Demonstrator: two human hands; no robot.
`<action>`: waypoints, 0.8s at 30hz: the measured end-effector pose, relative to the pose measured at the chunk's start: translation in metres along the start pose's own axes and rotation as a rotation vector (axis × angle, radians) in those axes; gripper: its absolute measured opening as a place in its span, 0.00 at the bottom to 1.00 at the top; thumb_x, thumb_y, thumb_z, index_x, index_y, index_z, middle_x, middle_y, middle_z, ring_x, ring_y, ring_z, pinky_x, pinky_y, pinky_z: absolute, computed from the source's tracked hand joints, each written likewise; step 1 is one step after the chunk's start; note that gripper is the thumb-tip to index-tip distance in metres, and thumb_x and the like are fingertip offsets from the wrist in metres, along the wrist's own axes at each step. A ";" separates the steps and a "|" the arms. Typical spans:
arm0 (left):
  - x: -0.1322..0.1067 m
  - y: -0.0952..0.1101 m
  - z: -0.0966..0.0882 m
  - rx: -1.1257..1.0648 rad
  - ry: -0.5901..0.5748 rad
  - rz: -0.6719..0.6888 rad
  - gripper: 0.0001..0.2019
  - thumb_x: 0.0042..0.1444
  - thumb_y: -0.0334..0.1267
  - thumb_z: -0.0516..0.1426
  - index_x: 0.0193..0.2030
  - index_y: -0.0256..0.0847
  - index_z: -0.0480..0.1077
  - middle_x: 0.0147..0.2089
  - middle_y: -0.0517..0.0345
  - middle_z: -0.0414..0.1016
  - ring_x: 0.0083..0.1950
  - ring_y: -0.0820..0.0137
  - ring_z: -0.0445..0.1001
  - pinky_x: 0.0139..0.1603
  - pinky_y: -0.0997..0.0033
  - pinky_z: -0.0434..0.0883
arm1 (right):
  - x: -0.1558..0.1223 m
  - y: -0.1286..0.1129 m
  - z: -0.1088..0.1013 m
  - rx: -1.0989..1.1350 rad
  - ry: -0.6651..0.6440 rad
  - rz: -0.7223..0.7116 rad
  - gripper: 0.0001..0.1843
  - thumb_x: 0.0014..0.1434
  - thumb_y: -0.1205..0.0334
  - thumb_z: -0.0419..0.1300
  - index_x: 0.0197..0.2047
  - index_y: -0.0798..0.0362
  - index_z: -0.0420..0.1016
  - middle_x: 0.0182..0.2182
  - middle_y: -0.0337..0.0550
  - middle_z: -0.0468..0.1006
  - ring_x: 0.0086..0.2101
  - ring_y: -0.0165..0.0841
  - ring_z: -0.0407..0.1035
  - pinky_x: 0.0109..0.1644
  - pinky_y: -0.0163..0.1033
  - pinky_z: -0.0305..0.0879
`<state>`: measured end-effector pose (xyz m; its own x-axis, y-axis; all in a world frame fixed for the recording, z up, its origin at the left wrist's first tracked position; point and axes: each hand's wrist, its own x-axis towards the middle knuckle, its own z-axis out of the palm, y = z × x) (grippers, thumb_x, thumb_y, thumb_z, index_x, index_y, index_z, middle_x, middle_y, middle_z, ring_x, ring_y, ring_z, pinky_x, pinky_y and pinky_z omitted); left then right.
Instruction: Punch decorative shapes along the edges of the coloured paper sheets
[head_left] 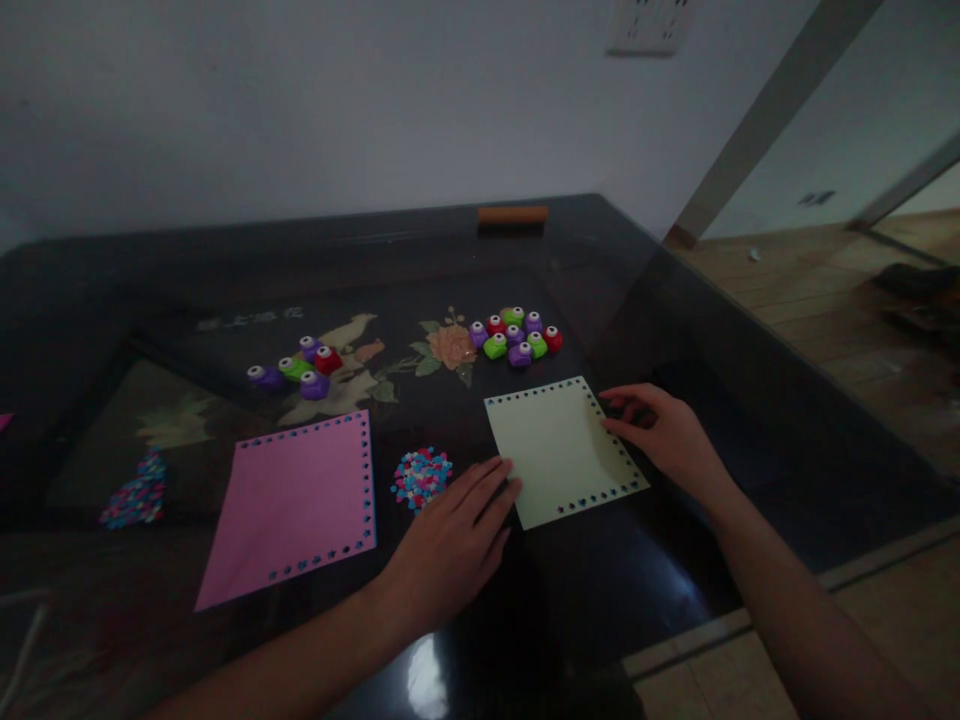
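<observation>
A pale yellow paper square with punched holes along its edges lies flat on the dark glossy table. My left hand rests palm down, fingers stretched out, its fingertips touching the sheet's left edge. My right hand has its fingers curled at the sheet's right edge, fingertips on the paper. A pink paper square with punched borders lies to the left. Between the two sheets sits a small heap of coloured confetti.
Two clusters of small coloured craft punches sit further back, one behind the yellow sheet, one to the left. Another confetti pile lies far left. An orange bar lies at the table's far edge. Wooden floor on the right.
</observation>
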<state>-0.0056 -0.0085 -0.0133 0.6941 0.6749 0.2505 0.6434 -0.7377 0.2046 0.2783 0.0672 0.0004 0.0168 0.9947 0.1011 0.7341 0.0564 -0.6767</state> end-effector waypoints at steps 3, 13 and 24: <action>0.000 0.000 0.000 -0.006 -0.007 -0.002 0.20 0.59 0.30 0.51 0.59 0.32 0.63 0.62 0.41 0.66 0.64 0.57 0.63 0.60 0.55 0.68 | 0.000 0.001 0.001 -0.009 0.003 -0.006 0.14 0.46 0.61 0.64 0.39 0.51 0.77 0.30 0.43 0.73 0.28 0.34 0.67 0.30 0.41 0.63; 0.000 0.000 0.002 -0.025 0.018 -0.001 0.20 0.59 0.30 0.51 0.59 0.33 0.62 0.62 0.41 0.66 0.64 0.58 0.63 0.60 0.55 0.68 | 0.001 0.001 0.001 -0.015 0.009 -0.027 0.14 0.47 0.60 0.63 0.39 0.51 0.78 0.30 0.43 0.73 0.27 0.34 0.66 0.29 0.41 0.63; 0.001 0.000 0.001 -0.026 0.038 -0.002 0.20 0.59 0.30 0.51 0.59 0.34 0.62 0.61 0.41 0.66 0.63 0.59 0.64 0.60 0.55 0.68 | 0.002 0.005 0.003 0.041 0.019 -0.028 0.13 0.48 0.57 0.63 0.38 0.51 0.77 0.31 0.43 0.73 0.28 0.34 0.66 0.31 0.42 0.64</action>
<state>-0.0053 -0.0078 -0.0137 0.6795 0.6756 0.2860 0.6358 -0.7368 0.2299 0.2801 0.0692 -0.0046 0.0100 0.9909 0.1341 0.7060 0.0879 -0.7027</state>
